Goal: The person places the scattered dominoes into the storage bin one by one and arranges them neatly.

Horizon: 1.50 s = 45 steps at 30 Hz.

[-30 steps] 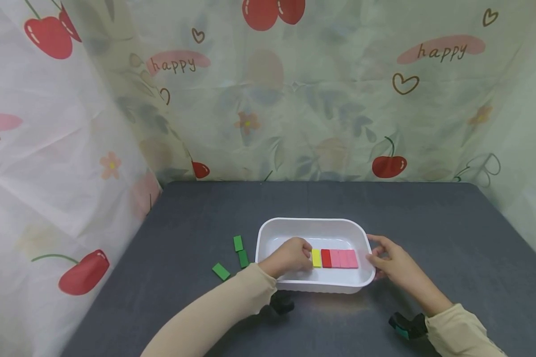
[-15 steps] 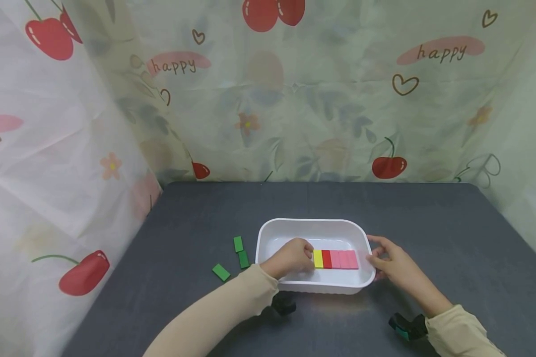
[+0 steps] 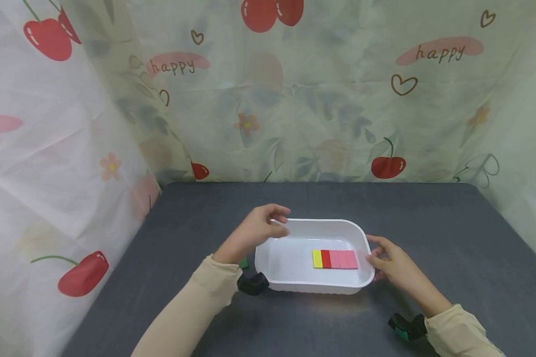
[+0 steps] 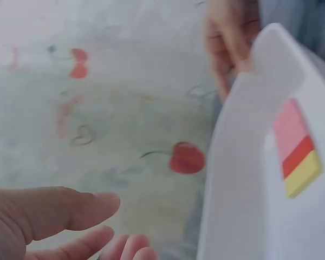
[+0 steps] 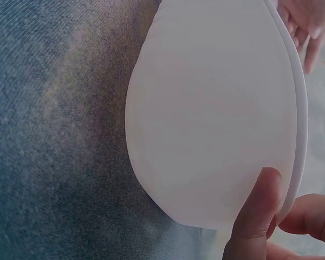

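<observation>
My left hand (image 3: pixel 255 231) is raised over the left end of a white plastic tray (image 3: pixel 317 284), with relaxed fingers and nothing between them. In the left wrist view its thumb (image 4: pixel 70 210) stands apart from the fingers. My right hand (image 3: pixel 395 262) pinches the tray's right rim; the right wrist view shows its thumb (image 5: pixel 257 208) against the tray wall. Inside the tray a flat row runs left to right: a yellow tile (image 3: pixel 317 259), a red tile (image 3: pixel 325 259) and pink tiles (image 3: pixel 344 259), side by side and touching.
Part of a green tile (image 3: pixel 244 263) shows on the dark table (image 3: pixel 339 327) beside the tray's left end, mostly covered by my left wrist. A black wrist camera (image 3: pixel 252 284) sits under my left sleeve. Printed curtains (image 3: pixel 321 114) stand behind and along the sides.
My left hand has let go of the yellow tile and lifted back and left out of the tray. The yellow tile had shifted right against the red one. My right hand has stayed put.
</observation>
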Each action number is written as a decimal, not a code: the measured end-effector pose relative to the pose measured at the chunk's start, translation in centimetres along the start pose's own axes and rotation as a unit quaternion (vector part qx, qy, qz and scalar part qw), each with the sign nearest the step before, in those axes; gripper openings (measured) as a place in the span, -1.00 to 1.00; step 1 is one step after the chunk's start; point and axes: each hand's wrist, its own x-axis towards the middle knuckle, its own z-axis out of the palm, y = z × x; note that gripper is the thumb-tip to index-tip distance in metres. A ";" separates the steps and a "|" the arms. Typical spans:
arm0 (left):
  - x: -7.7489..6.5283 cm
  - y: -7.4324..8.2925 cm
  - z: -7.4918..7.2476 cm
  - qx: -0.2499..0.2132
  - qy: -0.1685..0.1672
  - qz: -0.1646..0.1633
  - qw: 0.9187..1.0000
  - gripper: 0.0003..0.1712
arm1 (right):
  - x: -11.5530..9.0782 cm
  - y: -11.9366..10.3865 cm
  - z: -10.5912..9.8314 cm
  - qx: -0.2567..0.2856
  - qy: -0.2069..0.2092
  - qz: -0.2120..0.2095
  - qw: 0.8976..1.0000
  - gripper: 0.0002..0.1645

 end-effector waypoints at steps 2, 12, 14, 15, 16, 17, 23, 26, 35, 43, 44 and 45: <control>-0.3 -0.1 -1.6 -0.008 0.021 0.006 1.000 -0.47 | 0.0 0.0 0.0 0.001 0.001 -0.001 1.000 -0.30; -0.7 -5.1 -6.7 -0.046 0.106 0.006 0.993 -0.45 | 0.2 0.0 0.0 -0.002 0.002 -0.002 1.000 -0.31; -0.6 -6.5 -7.1 -0.039 0.122 -0.001 0.992 -0.45 | 0.2 0.0 0.0 -0.002 0.001 -0.003 1.000 -0.30; -0.5 -7.3 -7.3 -0.033 0.126 -0.004 0.991 -0.44 | 0.2 0.0 0.0 -0.002 0.001 -0.002 1.000 -0.30; -0.5 -8.0 -7.4 -0.028 0.129 -0.009 0.991 -0.44 | 0.2 -0.1 0.0 -0.002 0.002 0.000 1.000 -0.30; -0.4 -8.7 -7.4 -0.023 0.132 -0.012 0.991 -0.44 | 0.2 0.0 0.0 -0.002 0.001 -0.001 1.000 -0.30; 0.3 -12.2 -7.3 -0.002 0.129 -0.043 0.991 -0.41 | 0.2 -0.1 0.0 -0.007 0.004 0.003 1.000 -0.30; 0.6 -13.4 -7.0 0.007 0.123 -0.057 0.991 -0.43 | 0.3 0.0 0.1 -0.008 0.004 0.005 1.000 -0.31; 0.8 -14.5 -6.2 0.045 0.111 -0.077 0.990 -0.43 | 0.3 0.1 0.0 -0.009 0.003 0.003 1.000 -0.30; 1.1 -14.6 -5.9 0.085 0.098 -0.064 0.989 -0.37 | 0.2 0.1 0.0 -0.004 0.001 0.003 1.000 -0.31; 1.1 -14.6 -5.9 0.090 0.098 -0.061 0.989 -0.37 | 0.2 0.1 0.0 -0.003 0.001 0.003 1.000 -0.31; 1.2 -14.6 -5.9 0.094 0.099 -0.058 0.989 -0.37 | 0.2 0.1 -0.1 -0.003 0.001 0.003 1.000 -0.30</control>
